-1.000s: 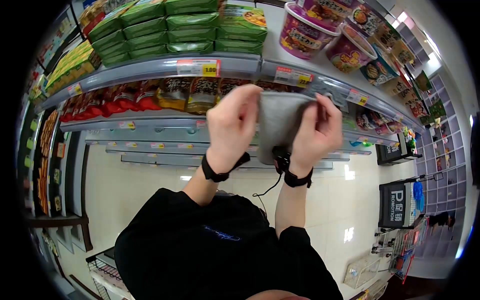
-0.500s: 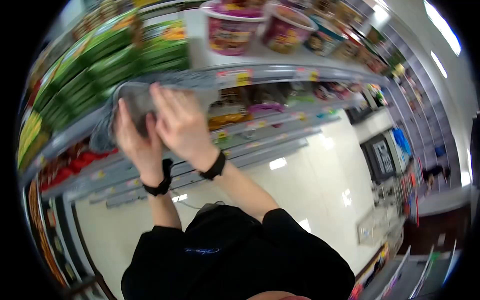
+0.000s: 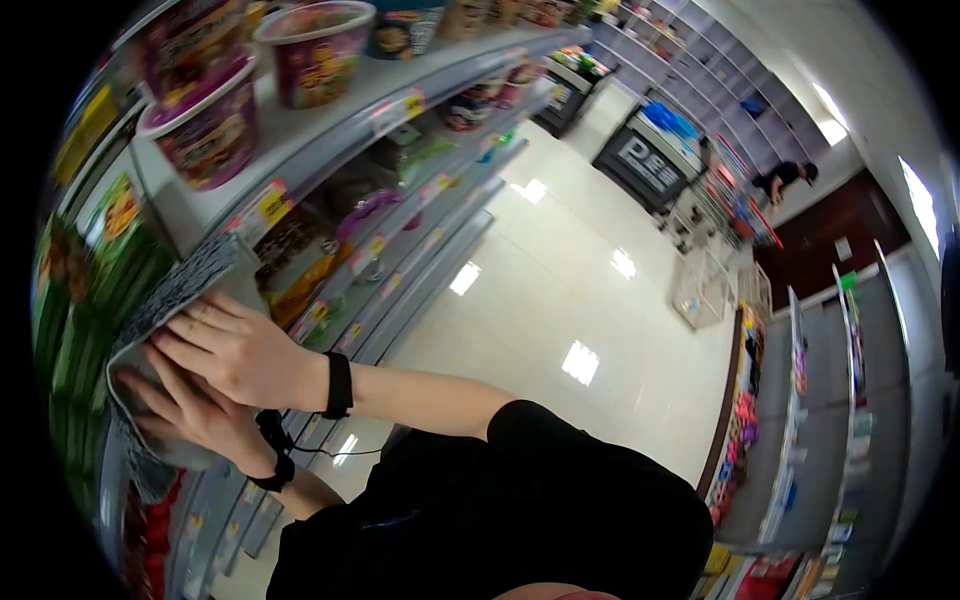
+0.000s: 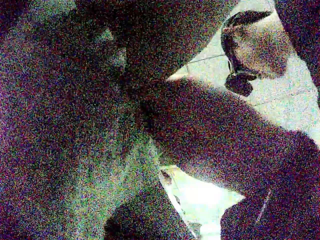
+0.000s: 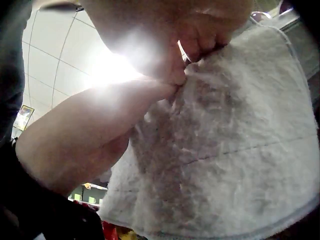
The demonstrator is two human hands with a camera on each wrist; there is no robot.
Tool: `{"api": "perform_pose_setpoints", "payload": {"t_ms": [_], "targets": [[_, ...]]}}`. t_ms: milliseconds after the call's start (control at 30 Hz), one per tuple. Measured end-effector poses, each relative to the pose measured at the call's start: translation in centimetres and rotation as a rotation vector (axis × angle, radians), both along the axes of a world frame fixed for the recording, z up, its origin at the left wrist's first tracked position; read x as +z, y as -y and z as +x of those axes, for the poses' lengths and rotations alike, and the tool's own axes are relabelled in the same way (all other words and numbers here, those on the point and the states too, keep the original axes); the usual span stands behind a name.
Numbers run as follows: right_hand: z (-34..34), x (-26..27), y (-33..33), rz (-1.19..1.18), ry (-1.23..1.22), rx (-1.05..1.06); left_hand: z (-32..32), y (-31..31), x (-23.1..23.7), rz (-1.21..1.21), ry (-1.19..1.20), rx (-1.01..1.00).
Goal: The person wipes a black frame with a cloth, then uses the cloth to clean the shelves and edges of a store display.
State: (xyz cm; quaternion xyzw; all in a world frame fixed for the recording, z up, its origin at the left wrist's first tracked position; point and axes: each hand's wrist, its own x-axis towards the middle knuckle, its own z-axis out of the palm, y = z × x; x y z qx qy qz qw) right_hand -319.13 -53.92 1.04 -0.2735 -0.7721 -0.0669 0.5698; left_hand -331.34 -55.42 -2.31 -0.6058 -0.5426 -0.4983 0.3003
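A grey plush cloth (image 3: pixel 185 285), fluffy dark grey on one face and paler on the other, stands against the front of the shelf at the left of the head view. My right hand (image 3: pixel 240 345) lies on its pale face with fingers extended. Just below and overlapped by it, my left hand (image 3: pixel 200 415) presses the same face, its fingers also stretched out. The right wrist view shows the cloth (image 5: pixel 240 115) spread wide and puckered by the fingertips. Dark and grainy, the left wrist view gives little detail of the hands.
Green packs (image 3: pixel 75 330) sit on the shelf right behind the cloth. Purple noodle tubs (image 3: pixel 205 135) stand farther along it, above a price tag (image 3: pixel 270 205). Lower shelves hold bagged goods. A promotion stand (image 3: pixel 650 155), carts and another person (image 3: pixel 785 185) are in the background.
From being held up before the shelves, the cloth has come against the shelf front, moving left in view. My fingers have straightened onto it. The view has swung right, showing more aisle.
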Motion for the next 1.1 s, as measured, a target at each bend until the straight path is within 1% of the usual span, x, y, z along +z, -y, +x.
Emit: {"api": "perform_pose_setpoints", "payload": {"t_ms": [33,67,167,200,267,400,467,567,667,700,800,900,1033,1100], "targets": [[0.2,0.0,0.0,-0.005,0.002,-0.001,-0.2,-0.2,-0.4,-0.034,0.010,-0.032],[0.4,0.1,0.0,-0.008,0.002,0.003,0.1,-0.2,-0.6,-0.007,0.009,-0.008],[0.2,-0.3,0.3,0.023,-0.003,-0.051,0.3,-0.2,-0.1,0.058,-0.017,-0.034],[0.2,-0.2,0.4,0.024,-0.001,-0.063,-0.1,-0.2,-0.3,0.028,-0.051,-0.049],[0.0,-0.1,0.8,0.026,0.004,-0.074,-0.2,-0.3,-0.4,0.032,-0.029,-0.051],[-0.8,0.0,1.2,0.043,0.069,-0.180,-0.4,0.0,-0.3,0.032,-0.020,-0.064],[-1.2,0.0,1.4,0.058,0.097,-0.178,-0.9,0.4,-0.2,0.030,-0.030,-0.063],[-2.9,0.0,2.1,0.081,0.109,-0.173,-2.7,1.1,0.2,0.056,-0.031,-0.042],[-5.3,-0.3,2.5,0.082,0.107,-0.187,-4.9,1.8,-0.2,0.016,-0.034,-0.014],[-6.0,-0.3,2.8,0.085,0.109,-0.196,-5.8,2.0,-0.6,-0.032,-0.011,-0.001],[-7.8,-0.3,3.3,0.095,0.119,-0.218,-8.3,2.2,-0.8,-0.064,-0.214,0.052],[-9.5,-0.8,3.6,0.097,0.130,-0.244,-9.4,3.3,-0.7,-0.082,-0.102,0.069],[-11.3,-0.6,4.9,0.077,0.134,-0.288,-11.4,3.9,-0.4,-0.050,-0.156,0.039],[-12.2,-0.5,5.4,0.050,0.136,-0.279,-12.7,4.2,-0.7,-0.100,-0.191,0.122]]}}
